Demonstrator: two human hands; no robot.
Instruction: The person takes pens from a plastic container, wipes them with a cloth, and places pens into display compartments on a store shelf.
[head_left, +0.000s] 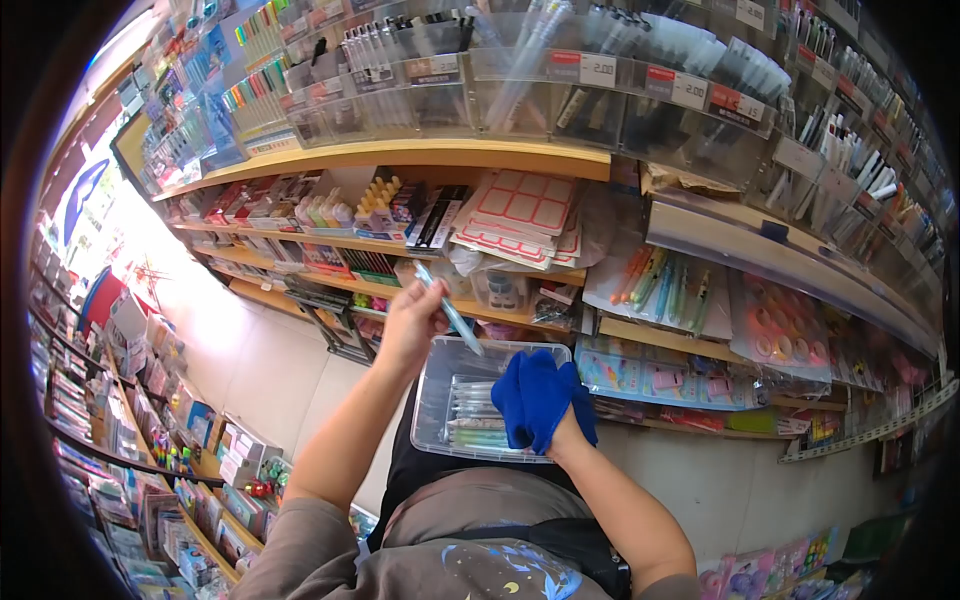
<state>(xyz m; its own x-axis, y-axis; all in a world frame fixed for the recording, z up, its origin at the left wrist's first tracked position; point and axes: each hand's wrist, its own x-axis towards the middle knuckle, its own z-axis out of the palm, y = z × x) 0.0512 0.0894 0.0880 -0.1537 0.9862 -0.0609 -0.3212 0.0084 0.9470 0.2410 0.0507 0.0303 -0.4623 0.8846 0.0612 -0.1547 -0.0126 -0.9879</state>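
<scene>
In the head view my left hand (415, 318) is closed round a light blue pen (455, 318), which slants down to the right above a clear plastic box (430, 400). Several pens (478, 415) lie in the box on my lap. A bunched blue cloth (535, 398) is over the right side of the box. My right hand (568, 432) is at the cloth, its fingers mostly covered by it.
Clear bins (430, 95) of pens with price tags stand on the upper shelf (400, 155). Below are red-edged label sheets (525, 205), packaged colourful pens (665, 285) and small boxes. More racks of stationery (200, 500) stand at the lower left.
</scene>
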